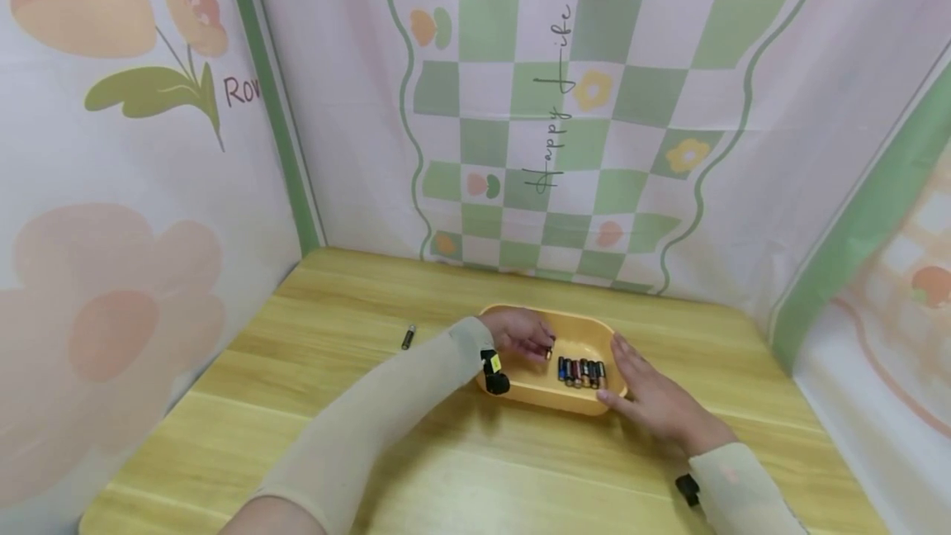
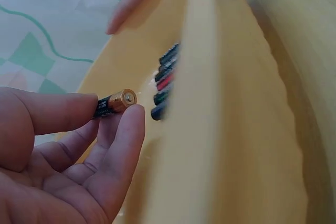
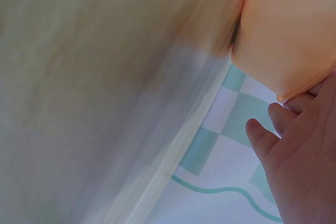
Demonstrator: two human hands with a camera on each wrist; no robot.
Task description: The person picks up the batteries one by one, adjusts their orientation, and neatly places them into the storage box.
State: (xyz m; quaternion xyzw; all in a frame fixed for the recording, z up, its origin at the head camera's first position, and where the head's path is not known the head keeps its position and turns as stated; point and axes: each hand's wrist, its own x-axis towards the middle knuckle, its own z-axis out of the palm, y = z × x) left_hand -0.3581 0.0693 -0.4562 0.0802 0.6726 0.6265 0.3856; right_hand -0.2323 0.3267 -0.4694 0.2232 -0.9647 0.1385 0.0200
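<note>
My left hand (image 1: 520,332) is inside a yellow-orange plastic basin (image 1: 550,400), pinching a small battery (image 2: 115,103) between thumb and fingertips. That battery has a copper-coloured end and a dark body, and its copper end shows in the left wrist view. To its right, several batteries (image 1: 582,372) lie side by side in a row on the basin's floor; the basin's wall partly hides them in the left wrist view. My right hand (image 1: 661,399) rests on the basin's right end, its fairly straight fingers along the rim and the thumb at the front corner.
One loose battery (image 1: 409,337) lies on the wood-grain table (image 1: 312,370), left of the basin. Printed fabric (image 1: 550,106) hangs behind the table's far edge, with more fabric along the left and right sides.
</note>
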